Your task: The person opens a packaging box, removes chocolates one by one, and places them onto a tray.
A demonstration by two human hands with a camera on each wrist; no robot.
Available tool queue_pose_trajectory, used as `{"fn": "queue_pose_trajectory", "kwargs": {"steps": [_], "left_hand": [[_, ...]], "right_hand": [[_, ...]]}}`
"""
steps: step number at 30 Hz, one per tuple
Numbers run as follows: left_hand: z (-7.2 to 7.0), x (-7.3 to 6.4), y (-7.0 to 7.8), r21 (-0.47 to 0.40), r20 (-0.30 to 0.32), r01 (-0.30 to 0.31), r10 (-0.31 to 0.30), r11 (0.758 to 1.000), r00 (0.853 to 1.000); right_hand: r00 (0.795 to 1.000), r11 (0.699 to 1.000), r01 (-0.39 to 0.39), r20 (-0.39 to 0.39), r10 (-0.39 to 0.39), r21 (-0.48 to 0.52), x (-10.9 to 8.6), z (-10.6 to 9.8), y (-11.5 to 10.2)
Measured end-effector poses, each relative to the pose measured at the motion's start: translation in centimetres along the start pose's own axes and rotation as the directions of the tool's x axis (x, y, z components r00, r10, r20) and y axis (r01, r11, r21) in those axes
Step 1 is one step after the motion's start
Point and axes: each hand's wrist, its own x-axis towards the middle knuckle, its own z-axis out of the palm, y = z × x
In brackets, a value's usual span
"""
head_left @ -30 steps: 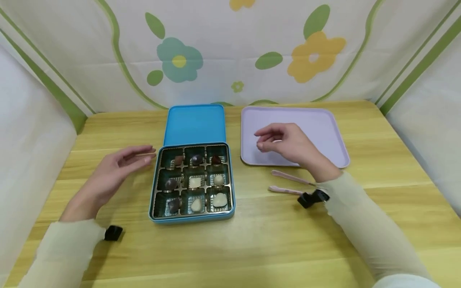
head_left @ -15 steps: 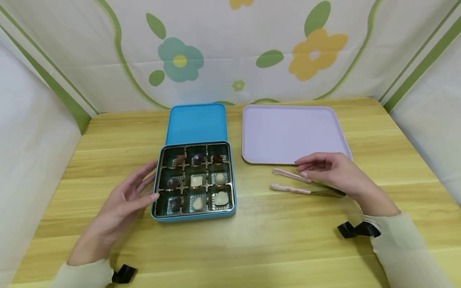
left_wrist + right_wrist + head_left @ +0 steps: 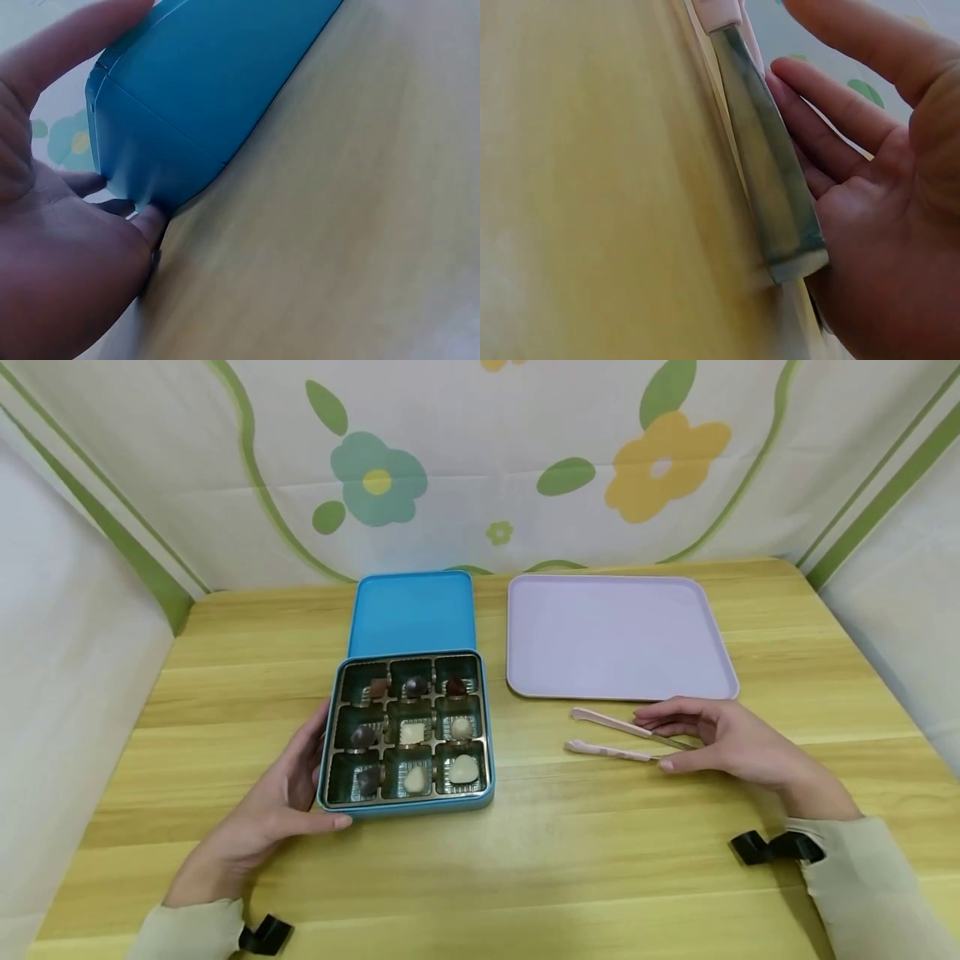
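The head view takes in the broad desk (image 3: 570,877) and the lilac tray (image 3: 622,635) at its back right; each wrist view catches only a slice of the wood. The left wrist view adds the plain, creased wall of the blue tin (image 3: 423,806), the right one the metal bend of the tongs (image 3: 769,157).

The tin sits left of centre, its blue lid (image 3: 412,614) just behind. The left hand (image 3: 262,818) grips its near-left corner, thumb along the front. The right hand (image 3: 731,747) is spread around the pink-tipped tongs, thumb and fingers apart. Nine compartments each hold one sweet (image 3: 412,732), five dark, four pale.

The left wrist view cuts the tin off at the top; the left fingers are partly hidden behind it. Whether the right fingertips touch the tongs, I can't tell. The dark sweets' shapes are blurry.
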Motion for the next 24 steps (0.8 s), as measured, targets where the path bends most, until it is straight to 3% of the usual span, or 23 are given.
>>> {"fn": "queue_pose_trajectory", "kwargs": {"steps": [3, 6, 13, 24], "left_hand": [[0.1, 0.0, -0.1, 0.035, 0.008, 0.007, -0.008, 0.999, 1.0], [0.2, 0.0, -0.1, 0.055, 0.001, 0.033, -0.033, 0.998, 0.999], [0.3, 0.1, 0.0, 0.065, -0.005, 0.044, -0.044, 0.997, 0.999], [0.2, -0.3, 0.1, 0.07, -0.043, 0.043, -0.04, 0.997, 0.998]], "right_hand": [[0.997, 0.998, 0.067, 0.048, -0.066, -0.013, 0.0, -0.2, 0.4], [0.995, 0.994, 0.088, 0.051, -0.085, -0.066, 0.2, -0.1, 0.4], [0.999, 0.973, 0.048, -0.01, -0.051, -0.224, 0.7, 0.5, -0.2], [0.999, 0.959, 0.015, -0.031, -0.025, -0.284, 1.2, 0.6, -0.8]]}}
